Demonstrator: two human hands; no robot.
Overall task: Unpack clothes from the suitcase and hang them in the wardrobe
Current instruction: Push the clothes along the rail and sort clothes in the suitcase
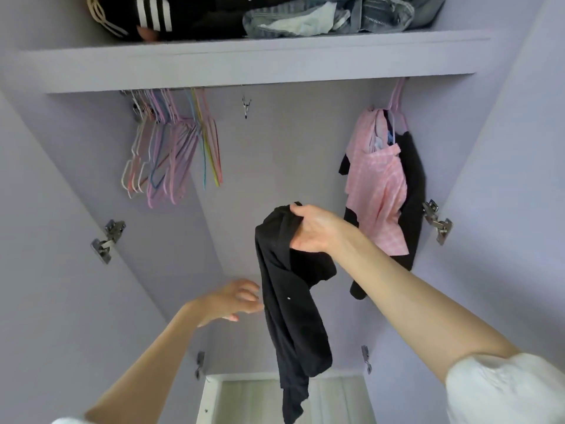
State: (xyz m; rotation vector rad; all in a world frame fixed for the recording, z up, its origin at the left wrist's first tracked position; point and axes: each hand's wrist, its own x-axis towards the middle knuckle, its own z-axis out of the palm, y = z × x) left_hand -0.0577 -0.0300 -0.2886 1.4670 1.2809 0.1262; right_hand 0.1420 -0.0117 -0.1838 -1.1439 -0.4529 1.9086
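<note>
Black garment [287,301] hangs from right hand [312,229]; left hand [232,299] beside.

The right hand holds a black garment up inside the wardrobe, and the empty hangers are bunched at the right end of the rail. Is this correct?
Not quite. In the head view the empty hangers are bunched at the left end of the rail. The right hand does hold the black garment up inside the wardrobe.

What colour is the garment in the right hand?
Plain black. The right hand grips the garment at its top; the head view shows it clearly.
</note>
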